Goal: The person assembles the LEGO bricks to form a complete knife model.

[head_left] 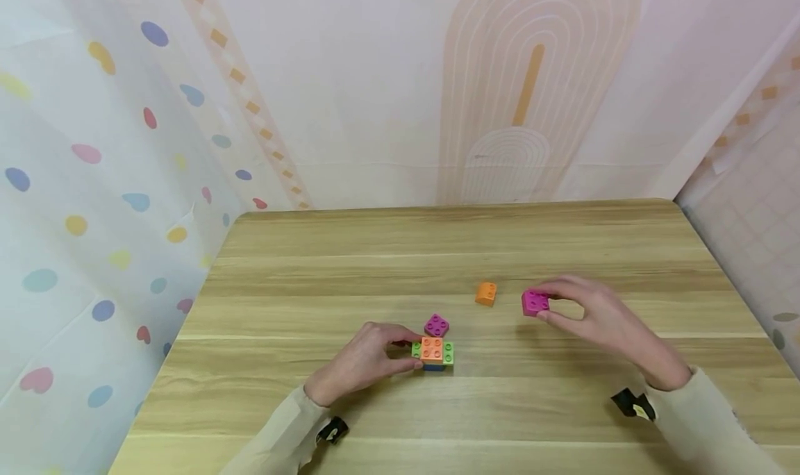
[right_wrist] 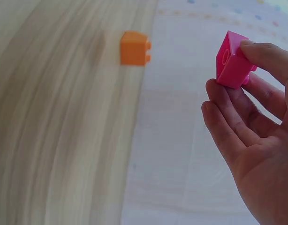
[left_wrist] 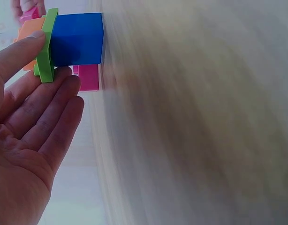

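My left hand (head_left: pixel 369 357) pinches a small stack of building bricks between thumb and fingers. On top of that stack is an orange brick (head_left: pixel 432 348), below it a flat green brick (left_wrist: pixel 48 47), and at the bottom a blue brick (left_wrist: pixel 78 38). Just behind the stack a magenta brick (head_left: pixel 437 325) lies on the table. To the right, my right hand (head_left: pixel 600 319) pinches another magenta brick (right_wrist: pixel 234 61) by its sides, lifted off the table, its hollow underside partly showing in the right wrist view.
An orange brick with a curved side (head_left: pixel 486 294) lies on the wooden table (head_left: pixel 281 273), between the two hands and farther back. Patterned curtains (head_left: pixel 362 93) hang behind the table and along its sides. Black straps (head_left: pixel 332 430) sit at the wrists.
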The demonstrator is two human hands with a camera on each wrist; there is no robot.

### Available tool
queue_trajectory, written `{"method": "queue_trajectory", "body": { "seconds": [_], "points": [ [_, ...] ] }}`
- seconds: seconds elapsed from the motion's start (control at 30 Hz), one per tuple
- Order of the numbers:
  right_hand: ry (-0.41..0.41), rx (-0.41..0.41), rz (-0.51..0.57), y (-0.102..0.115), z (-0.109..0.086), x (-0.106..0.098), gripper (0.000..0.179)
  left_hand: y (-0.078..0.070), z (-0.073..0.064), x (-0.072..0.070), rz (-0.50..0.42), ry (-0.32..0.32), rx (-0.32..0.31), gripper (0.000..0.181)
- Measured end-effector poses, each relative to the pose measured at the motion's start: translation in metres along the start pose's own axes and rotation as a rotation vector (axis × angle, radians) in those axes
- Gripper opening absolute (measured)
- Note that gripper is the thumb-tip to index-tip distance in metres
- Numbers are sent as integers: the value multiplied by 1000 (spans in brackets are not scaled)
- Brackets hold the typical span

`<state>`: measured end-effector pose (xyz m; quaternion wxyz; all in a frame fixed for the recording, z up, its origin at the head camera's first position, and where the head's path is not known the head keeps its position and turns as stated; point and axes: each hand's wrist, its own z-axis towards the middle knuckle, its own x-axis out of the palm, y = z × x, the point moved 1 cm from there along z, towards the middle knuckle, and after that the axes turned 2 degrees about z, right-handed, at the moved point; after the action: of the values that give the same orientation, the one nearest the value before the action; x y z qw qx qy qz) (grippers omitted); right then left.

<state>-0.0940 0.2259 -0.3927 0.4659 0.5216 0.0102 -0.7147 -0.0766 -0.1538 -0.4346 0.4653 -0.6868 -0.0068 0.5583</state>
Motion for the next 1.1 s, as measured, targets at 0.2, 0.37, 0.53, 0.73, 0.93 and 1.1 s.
{"method": "queue_trajectory", "body": {
  "seconds": [0.2,0.37,0.53,0.73,0.93,1.1],
  "points": [
    [-32,-61,64,14,6,9,41,-1,0,1,8,-4,8,35],
    [-31,-86,100,27,11,19,42,-2,1,2,2,-12,5,34],
    [-25,-103,128,39,15,31,43,-3,2,3,-15,-6,-10,34],
    [-7,-104,155,52,20,43,43,-5,3,3,-14,-5,-14,34],
    [29,-116,191,64,26,52,42,-5,3,4,-19,-8,-7,33],
    [54,-141,212,71,31,60,41,-4,3,6,-19,-14,10,33]
  ]
}}
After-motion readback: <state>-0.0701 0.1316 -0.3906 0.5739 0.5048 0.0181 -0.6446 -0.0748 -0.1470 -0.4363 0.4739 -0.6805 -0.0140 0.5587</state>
